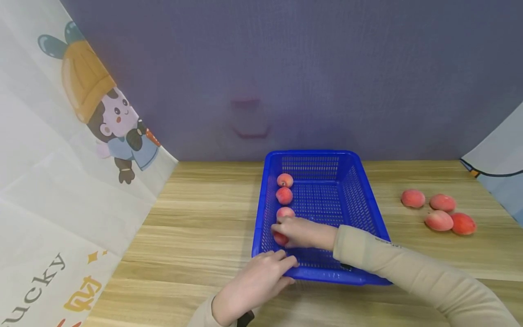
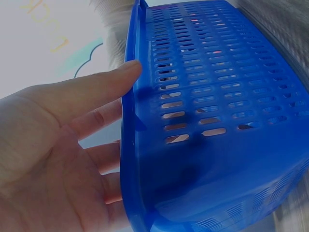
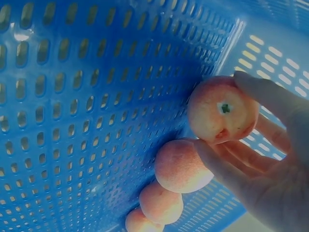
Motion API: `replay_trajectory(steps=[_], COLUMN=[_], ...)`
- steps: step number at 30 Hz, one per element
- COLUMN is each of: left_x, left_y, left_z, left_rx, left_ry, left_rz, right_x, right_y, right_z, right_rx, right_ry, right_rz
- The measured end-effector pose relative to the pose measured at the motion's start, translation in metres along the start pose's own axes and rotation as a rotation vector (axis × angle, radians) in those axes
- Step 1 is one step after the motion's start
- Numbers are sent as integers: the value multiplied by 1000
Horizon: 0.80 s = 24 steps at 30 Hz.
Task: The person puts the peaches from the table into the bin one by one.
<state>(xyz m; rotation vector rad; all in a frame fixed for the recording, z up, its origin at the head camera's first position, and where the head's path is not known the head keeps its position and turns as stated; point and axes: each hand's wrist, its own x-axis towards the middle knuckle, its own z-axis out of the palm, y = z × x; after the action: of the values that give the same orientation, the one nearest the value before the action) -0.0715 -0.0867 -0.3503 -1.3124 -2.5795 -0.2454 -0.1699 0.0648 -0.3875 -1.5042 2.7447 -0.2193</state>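
Note:
A blue plastic basket (image 1: 343,273) with slotted walls stands on the wooden table. Along its left wall, inside, runs a row of peaches: one at the far end (image 1: 284,180), a redder peach (image 1: 283,195), and another (image 1: 285,212) beside my right hand. My right hand (image 1: 304,232) reaches into the near left corner and holds a peach (image 3: 217,112) between thumb and fingers, its stem end showing in the right wrist view. At the near rim, my left hand (image 1: 261,277) grips the basket, its thumb (image 2: 108,83) against the outer wall and its fingers over the rim.
Several peaches (image 1: 439,220) lie in a group on the table to the right of the basket. A grey-blue partition (image 1: 306,81) rises behind the table, and a white printed sheet (image 1: 53,190) hangs on the left. A black cable (image 1: 498,175) runs at the right edge.

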Motion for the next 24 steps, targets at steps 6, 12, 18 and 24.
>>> replay_trajectory(steps=[6, 12, 18, 24], left_x=[0, 1, 1, 0], left_y=[-1, -2, -2, -2], left_z=[1, 2, 2, 3], left_rx=[-1, 0, 1, 0], left_ry=[1, 7, 12, 16], left_rz=[1, 4, 8, 10], right_x=[1, 1, 2, 1], right_y=[0, 2, 2, 0], right_z=[-3, -4, -5, -9], right_rx=[10, 31, 46, 59], right_ry=[-14, 3, 27, -16], right_rz=[2, -17, -30, -2])
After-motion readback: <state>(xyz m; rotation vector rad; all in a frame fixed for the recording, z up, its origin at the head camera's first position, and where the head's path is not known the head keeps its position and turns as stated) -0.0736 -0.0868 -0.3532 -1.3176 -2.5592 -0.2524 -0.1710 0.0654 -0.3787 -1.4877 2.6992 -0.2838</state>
